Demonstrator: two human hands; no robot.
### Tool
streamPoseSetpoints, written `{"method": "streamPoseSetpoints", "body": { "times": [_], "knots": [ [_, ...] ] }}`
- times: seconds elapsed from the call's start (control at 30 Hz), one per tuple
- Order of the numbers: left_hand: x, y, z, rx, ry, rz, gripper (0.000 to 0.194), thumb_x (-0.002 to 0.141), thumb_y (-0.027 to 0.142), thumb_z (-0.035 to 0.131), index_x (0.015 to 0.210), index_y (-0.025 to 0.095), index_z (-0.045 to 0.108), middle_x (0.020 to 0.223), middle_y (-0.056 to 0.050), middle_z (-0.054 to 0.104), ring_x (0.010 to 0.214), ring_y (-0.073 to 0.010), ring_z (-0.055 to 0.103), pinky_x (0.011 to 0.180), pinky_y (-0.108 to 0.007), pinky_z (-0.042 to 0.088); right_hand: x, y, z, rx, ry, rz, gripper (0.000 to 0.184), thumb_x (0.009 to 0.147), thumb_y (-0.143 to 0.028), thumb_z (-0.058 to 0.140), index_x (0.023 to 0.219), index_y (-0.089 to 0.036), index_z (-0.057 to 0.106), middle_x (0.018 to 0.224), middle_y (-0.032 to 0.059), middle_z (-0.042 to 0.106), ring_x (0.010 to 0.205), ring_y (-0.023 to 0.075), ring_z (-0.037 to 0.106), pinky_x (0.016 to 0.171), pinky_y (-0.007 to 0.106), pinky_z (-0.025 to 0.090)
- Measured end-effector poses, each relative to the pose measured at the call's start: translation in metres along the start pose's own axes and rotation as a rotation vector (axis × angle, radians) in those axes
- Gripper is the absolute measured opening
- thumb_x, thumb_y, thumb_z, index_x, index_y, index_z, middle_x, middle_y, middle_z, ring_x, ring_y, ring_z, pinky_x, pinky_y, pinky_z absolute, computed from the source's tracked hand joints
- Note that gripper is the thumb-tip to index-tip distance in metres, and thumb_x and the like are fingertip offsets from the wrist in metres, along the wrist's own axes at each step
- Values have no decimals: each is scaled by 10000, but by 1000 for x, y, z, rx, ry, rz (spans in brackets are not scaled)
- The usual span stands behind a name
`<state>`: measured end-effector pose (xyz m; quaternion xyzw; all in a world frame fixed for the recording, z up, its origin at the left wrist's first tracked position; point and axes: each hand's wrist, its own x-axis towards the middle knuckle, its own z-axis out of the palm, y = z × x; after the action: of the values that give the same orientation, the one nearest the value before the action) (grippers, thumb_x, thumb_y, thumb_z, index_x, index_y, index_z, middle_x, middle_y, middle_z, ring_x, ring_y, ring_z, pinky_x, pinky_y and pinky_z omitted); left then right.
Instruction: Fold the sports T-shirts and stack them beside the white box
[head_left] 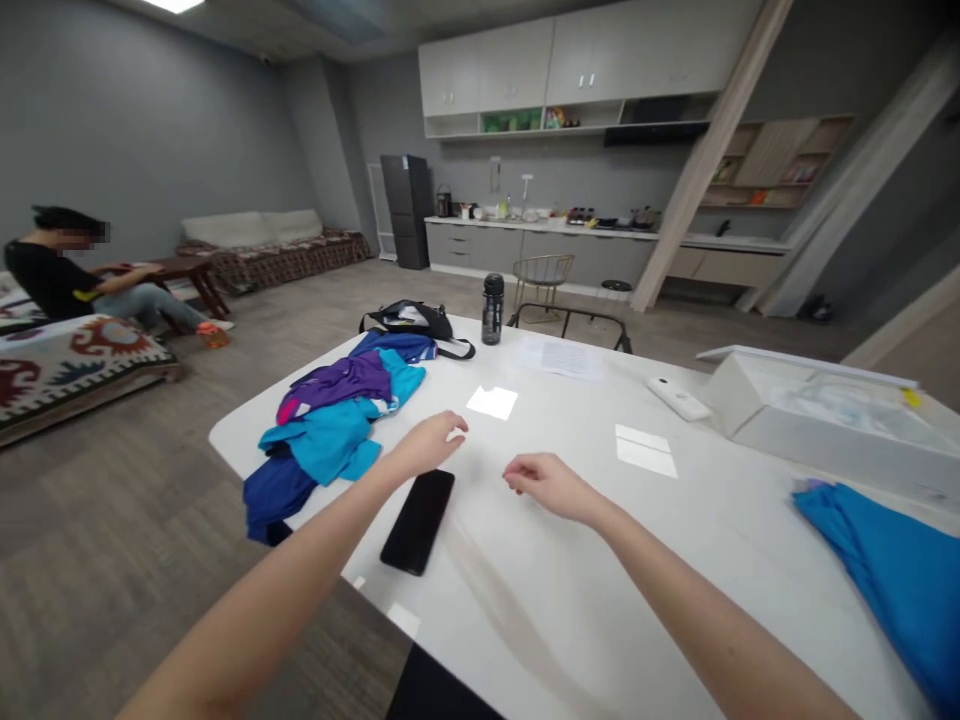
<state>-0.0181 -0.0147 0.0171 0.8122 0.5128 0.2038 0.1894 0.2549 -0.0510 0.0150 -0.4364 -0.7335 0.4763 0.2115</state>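
Over a white table (600, 570), the left hand (424, 447) is reaching in from the lower left, its fingers curling loosely around nothing, just past a black smartphone (417, 522) and beside a heap of blue and purple clothing (330, 430). The right hand (551, 487) is hanging empty and half-closed, its fingers pointing toward the left hand. A blue cloth (885, 590) is lying at lower right, and a black water bottle (492, 310) is standing at upper centre.
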Motion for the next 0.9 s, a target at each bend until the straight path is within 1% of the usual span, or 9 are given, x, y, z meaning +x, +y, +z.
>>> {"method": "streamPoseSetpoints", "body": {
  "times": [0.1, 0.23, 0.33, 0.47, 0.57, 0.63, 0.7, 0.8, 0.9],
  "knots": [
    [-26, -78, -39, 200, 206, -191, 311, 910, 242, 485, 1151, 198, 676, 1258, -122, 647, 1169, -293, 620, 1020, -430, 470, 81, -21, 33, 136, -65, 8, 160, 887, -330, 657, 888, -184, 721, 838, 44, 724, 748, 168, 671, 720, 286, 518],
    [-49, -158, -79, 403, 353, -420, 459, 882, 184, 476, 1321, 206, 608, 1378, -144, 576, 1274, -326, 548, 1056, -463, 432, 175, -45, 76, 199, -81, 80, 109, 896, -271, 672, 862, -171, 700, 811, 43, 719, 676, 132, 652, 622, 242, 493],
    [-50, -205, -99, 461, 380, -512, 588, 865, 166, 489, 1451, 206, 515, 1494, -164, 501, 1364, -349, 471, 1129, -530, 348, 231, -60, 107, 186, -36, 89, 51, 881, -231, 698, 883, -180, 697, 822, 29, 714, 662, 122, 648, 590, 228, 480],
    [-40, -247, -113, 404, 334, -482, 485, 939, 316, 511, 1417, 247, 558, 1520, -130, 513, 1402, -335, 446, 1196, -611, 209, 280, -64, 143, 188, -4, 58, 72, 865, -238, 715, 921, -197, 697, 830, 16, 709, 665, 134, 652, 569, 233, 474],
    [-33, -256, -118, 386, 324, -451, 333, 984, 362, 485, 1220, 242, 689, 1342, -122, 662, 1286, -310, 565, 1206, -579, 201, 294, -57, 163, 181, -20, 27, 86, 867, -258, 693, 924, -193, 689, 786, 10, 695, 656, 138, 652, 561, 230, 469],
    [-30, -252, -122, 346, 396, -482, 339, 1019, 347, 425, 1153, 235, 715, 1226, -129, 718, 1190, -294, 634, 1169, -511, 297, 294, -51, 170, 163, -30, -11, 117, 863, -279, 678, 937, -189, 690, 772, 9, 684, 668, 147, 662, 574, 235, 478],
    [-26, -243, -126, 277, 509, -513, 376, 1043, 344, 372, 1218, 238, 688, 1219, -142, 719, 1142, -291, 664, 1068, -449, 415, 292, -48, 171, 152, -21, -49, 167, 851, -326, 673, 955, -196, 691, 791, 15, 683, 688, 165, 673, 584, 253, 492],
    [-17, -215, -138, 250, 622, -471, 385, 1051, 333, 363, 1305, 249, 640, 1281, -150, 688, 1149, -294, 666, 983, -412, 475, 289, -55, 166, 177, 49, -79, 342, 829, -437, 671, 1091, -218, 666, 968, 58, 697, 761, 199, 684, 614, 295, 524],
    [-6, -169, -155, 292, 642, -340, 364, 1035, 292, 402, 1310, 255, 638, 1285, -138, 682, 1165, -290, 655, 1001, -402, 472, 283, -79, 158, 243, 216, -85, 787, 720, -533, 758, 1410, -267, 491, 1342, 143, 590, 963, 267, 678, 674, 351, 564]
  ]
}}
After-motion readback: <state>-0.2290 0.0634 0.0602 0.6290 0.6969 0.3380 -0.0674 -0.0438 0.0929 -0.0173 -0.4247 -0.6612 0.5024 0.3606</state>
